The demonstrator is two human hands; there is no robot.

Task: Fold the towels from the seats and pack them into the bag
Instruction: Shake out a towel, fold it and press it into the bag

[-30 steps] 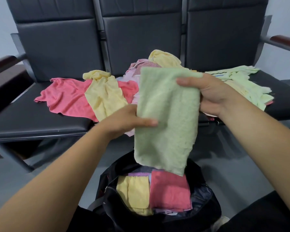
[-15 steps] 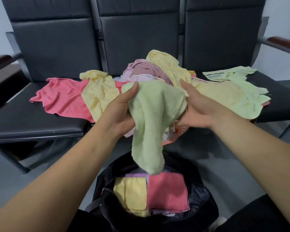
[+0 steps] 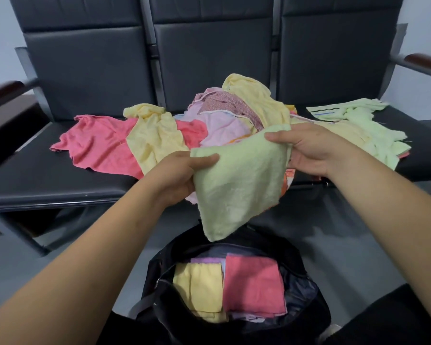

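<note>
Now the left hand (image 3: 176, 174) and right hand (image 3: 309, 153) are each pinching a top corner of the green towel (image 3: 239, 180), which is hanging limp in the air above the open bag (image 3: 309, 302). It is looking light, soft and floppy, so gripping the corners is probably working best. Unfolded towels (image 3: 224, 125) are lying heaped on the black padded seats (image 3: 35, 180) behind.

The green towel (image 3: 239, 180) hides the fingers of the left hand (image 3: 174, 175) and right hand (image 3: 311, 155) beneath it, and the pile's (image 3: 224, 130) front edge behind it. Below the green towel, the bag's (image 3: 306, 307) near rim blurs into dark clothing (image 3: 383, 319).
</note>
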